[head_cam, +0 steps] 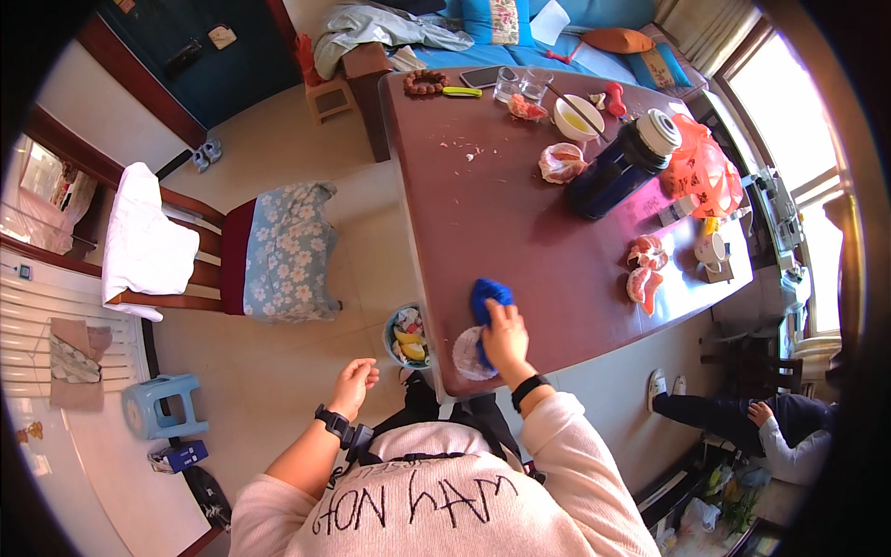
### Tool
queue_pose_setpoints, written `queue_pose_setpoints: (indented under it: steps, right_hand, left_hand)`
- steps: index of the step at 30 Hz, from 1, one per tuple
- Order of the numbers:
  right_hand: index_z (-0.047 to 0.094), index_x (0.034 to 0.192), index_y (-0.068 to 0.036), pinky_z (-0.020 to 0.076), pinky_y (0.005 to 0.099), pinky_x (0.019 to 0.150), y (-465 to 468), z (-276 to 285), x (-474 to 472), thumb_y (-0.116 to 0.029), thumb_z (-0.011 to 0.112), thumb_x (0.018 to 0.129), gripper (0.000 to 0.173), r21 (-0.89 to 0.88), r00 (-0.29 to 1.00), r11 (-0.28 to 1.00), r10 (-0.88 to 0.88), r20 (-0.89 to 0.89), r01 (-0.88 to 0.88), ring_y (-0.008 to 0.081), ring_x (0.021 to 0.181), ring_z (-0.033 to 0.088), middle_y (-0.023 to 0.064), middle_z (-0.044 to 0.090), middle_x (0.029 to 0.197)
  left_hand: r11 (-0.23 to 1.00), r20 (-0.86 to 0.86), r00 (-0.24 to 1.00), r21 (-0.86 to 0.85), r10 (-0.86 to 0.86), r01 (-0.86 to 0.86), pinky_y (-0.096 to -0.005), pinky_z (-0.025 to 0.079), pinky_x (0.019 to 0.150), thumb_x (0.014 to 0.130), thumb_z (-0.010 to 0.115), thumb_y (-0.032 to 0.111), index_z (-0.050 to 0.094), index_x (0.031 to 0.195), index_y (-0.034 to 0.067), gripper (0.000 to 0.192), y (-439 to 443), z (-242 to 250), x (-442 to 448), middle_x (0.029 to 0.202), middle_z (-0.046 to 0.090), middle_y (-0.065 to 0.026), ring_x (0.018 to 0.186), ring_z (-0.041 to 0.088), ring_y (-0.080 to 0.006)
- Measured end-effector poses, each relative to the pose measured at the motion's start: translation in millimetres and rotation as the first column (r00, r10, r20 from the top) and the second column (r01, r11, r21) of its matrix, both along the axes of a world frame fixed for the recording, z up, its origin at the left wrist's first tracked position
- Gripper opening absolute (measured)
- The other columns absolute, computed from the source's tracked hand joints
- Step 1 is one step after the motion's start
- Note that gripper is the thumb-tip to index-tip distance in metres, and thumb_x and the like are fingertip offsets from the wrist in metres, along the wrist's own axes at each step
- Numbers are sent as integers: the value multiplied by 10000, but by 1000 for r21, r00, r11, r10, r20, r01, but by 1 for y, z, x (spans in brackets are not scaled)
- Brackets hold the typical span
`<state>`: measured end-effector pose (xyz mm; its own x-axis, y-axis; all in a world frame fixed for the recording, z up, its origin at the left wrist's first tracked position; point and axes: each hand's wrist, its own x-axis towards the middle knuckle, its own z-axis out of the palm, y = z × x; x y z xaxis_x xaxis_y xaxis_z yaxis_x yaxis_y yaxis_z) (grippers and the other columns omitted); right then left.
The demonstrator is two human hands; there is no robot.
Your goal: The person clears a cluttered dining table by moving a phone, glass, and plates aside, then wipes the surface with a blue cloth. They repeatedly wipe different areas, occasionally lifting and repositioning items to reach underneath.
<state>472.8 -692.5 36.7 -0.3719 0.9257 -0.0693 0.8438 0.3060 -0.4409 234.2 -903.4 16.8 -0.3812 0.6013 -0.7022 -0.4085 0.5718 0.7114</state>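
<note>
My right hand [505, 339] presses a blue cloth [491, 296] onto the near left corner of the dark red table [452, 230]. Beside and partly under the cloth lies a round, whitish crocheted coaster or similar flat piece [473, 354]. My left hand [353, 386] hangs off the table's left side, fingers curled, with nothing seen in it. Small white crumbs [470, 157] lie scattered farther up the tabletop. Peeled citrus segments [562, 163] rest near a dark blue thermos [619, 167], and more peeled citrus pieces [644, 289] sit at the right.
A bin [390, 341] with peels stands beside the table's near left edge. At the far side are a white bowl [578, 118] with a chopstick, two glasses [507, 83] and a phone [482, 76]. Left is a chair [233, 257]; another person [752, 425] sits at right.
</note>
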Motion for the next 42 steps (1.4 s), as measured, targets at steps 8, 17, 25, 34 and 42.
queue_pose_setpoints:
  steps: [8,17,25,34,42]
  right_hand:
    - [546,1258,-181,558,413,752,-59,-10,-45,-97,630,796,477,22,939,939,343,9,-343,329,955,604,108,544,1072]
    - [518,1257,-151,537,424,800,-74,24,-60,-95,679,778,508,71,856,926,369,-361,-370,337,994,591,121,550,1043]
    - [550,1239,-52,507,348,866,-16,35,-44,-168,597,928,336,-420,777,891,-136,-614,-176,262,1001,642,189,646,1113]
    - [379,1465,-132,521,426,932,-28,91,-27,-205,567,983,522,-915,510,236,-771,-382,-327,238,1111,608,120,572,1284]
    - [481,1373,-32,430,291,971,-60,94,-28,-250,499,1021,414,-755,675,416,-353,-648,-507,136,1105,546,50,610,1198]
  left_hand:
    - [1000,-30,999,3,-12,12,-274,490,784,1008,506,242,625,1129,80,235,5,0,-1,964,645,-42,856,612,-138]
    - [996,-34,999,83,-33,36,-261,486,760,1006,503,240,629,1111,85,226,4,3,-2,934,650,-17,826,611,-117]
    - [997,35,999,82,-13,10,-253,501,769,1016,485,234,618,1142,70,246,-8,2,1,962,657,-30,852,617,-116]
    - [948,206,960,291,-192,127,-258,503,832,1000,531,326,603,1174,85,305,34,43,13,1007,651,-24,898,629,-119]
    - [934,254,948,346,-190,94,-258,505,805,1005,509,354,539,1252,129,335,49,47,26,1085,626,5,895,602,-94]
